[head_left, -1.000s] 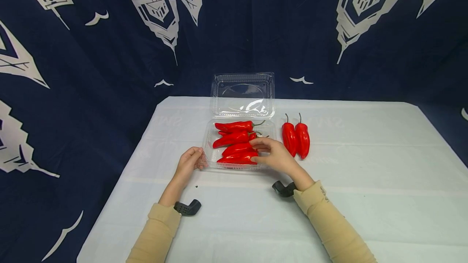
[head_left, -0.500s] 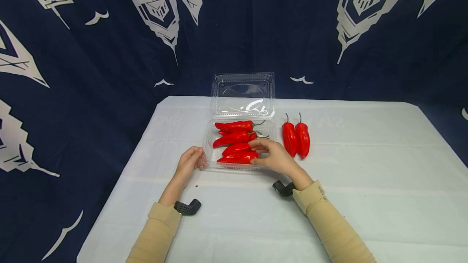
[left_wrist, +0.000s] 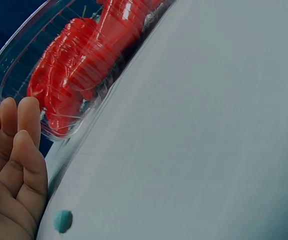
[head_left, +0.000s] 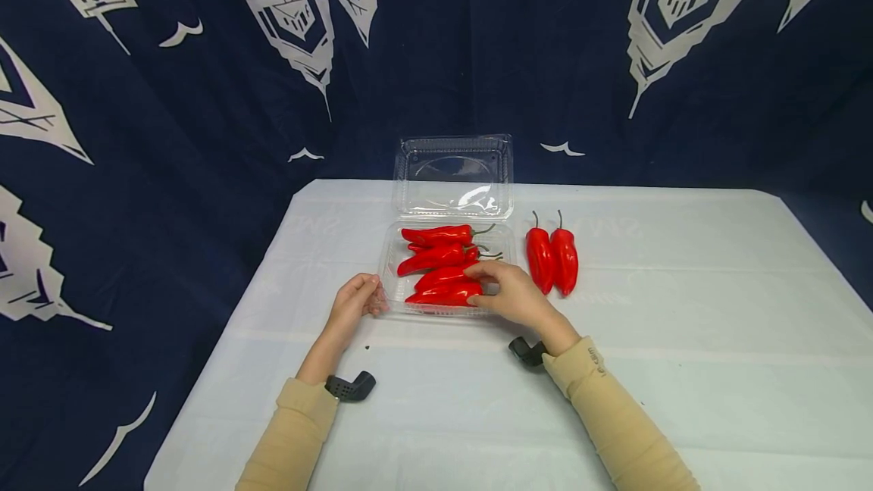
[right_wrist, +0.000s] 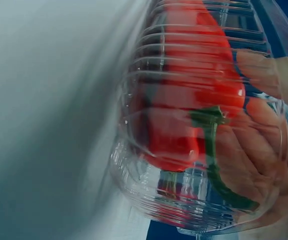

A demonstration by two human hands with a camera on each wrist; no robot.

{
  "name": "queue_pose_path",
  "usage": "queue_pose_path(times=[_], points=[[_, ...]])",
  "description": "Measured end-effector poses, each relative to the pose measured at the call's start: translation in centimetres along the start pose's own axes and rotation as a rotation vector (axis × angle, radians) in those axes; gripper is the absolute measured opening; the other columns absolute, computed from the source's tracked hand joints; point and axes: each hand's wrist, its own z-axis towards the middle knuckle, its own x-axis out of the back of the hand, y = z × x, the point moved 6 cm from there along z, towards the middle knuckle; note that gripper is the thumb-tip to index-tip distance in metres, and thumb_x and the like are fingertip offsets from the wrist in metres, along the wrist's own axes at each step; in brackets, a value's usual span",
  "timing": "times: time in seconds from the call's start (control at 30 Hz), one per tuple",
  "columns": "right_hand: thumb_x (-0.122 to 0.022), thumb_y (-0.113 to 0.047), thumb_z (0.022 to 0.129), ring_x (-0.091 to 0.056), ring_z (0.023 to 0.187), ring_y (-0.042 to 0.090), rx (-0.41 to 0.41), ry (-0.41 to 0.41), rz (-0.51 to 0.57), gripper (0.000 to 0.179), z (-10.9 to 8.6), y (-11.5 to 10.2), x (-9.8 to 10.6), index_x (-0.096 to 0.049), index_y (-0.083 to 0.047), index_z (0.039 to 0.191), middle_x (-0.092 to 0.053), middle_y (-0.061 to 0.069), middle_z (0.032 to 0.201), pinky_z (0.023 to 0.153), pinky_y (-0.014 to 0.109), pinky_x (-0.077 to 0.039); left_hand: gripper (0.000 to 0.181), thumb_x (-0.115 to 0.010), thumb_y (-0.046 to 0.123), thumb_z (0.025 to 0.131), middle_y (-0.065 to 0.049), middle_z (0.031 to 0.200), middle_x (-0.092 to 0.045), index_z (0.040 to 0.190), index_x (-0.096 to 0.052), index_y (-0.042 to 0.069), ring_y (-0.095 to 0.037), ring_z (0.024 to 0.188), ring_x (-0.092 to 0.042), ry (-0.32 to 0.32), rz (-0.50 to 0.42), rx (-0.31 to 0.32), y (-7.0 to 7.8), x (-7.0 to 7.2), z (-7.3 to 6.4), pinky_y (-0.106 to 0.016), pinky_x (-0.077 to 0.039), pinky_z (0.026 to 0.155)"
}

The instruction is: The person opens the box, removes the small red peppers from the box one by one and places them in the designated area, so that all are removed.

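At left, the left hand (head_left: pixel 356 298) touches the left wall of the clear box (head_left: pixel 391 256), near the worktop's (head_left: pixel 682 309) far edge; only the left wrist view shows its fingers side by side, nearly straight. The open lid (head_left: pixel 453 173) adjoins the box's far edge. Inside, red peppers (head_left: pixel 439 258) lie crosswise. The right hand (head_left: pixel 511 290) grips the nearest pepper (head_left: pixel 436 297) at its right end; the right wrist view alone reveals a curved green stem (right_wrist: pixel 211 155) before the palm. Rightmost, two loose peppers (head_left: pixel 541 260) lie together.
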Motion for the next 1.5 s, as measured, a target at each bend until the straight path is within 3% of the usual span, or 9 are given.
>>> queue_pose_path(times=[0.23,1.03,1.5], points=[[-0.079,-0.018,0.076,-0.059,0.102,0.022,0.001,0.006,-0.047,0.045,0.07,-0.03,-0.08,-0.063,-0.010,0.117,-0.063,0.004,0.112,0.087,0.040,-0.049,0.020,-0.050,0.017,0.098,-0.005,0.073,-0.054,0.087,-0.051,0.000,-0.012,0.060,-0.057,0.004,0.000,-0.004,-0.56,0.15,0.21,-0.021,-0.045,0.054],[-0.080,-0.025,0.075,-0.059,0.096,0.019,0.000,-0.002,-0.169,0.043,0.18,-0.49,-0.18,-0.066,-0.010,0.113,-0.065,0.002,0.107,0.084,0.037,-0.050,0.021,-0.050,0.017,0.098,-0.005,0.074,-0.055,0.089,-0.051,-0.002,-0.012,0.061,-0.056,-0.008,-0.006,-0.009,-0.34,0.05,0.16,-0.022,-0.045,0.055],[-0.080,-0.027,0.075,-0.060,0.093,0.018,0.012,-0.017,-0.198,0.043,0.34,-0.63,-0.22,-0.067,-0.010,0.112,-0.066,0.001,0.104,0.083,0.036,-0.050,0.019,-0.046,0.015,0.100,-0.004,0.075,-0.055,0.091,-0.052,0.000,-0.013,0.061,-0.056,-0.009,0.008,0.021,-0.37,0.13,0.20,-0.022,-0.045,0.055]])
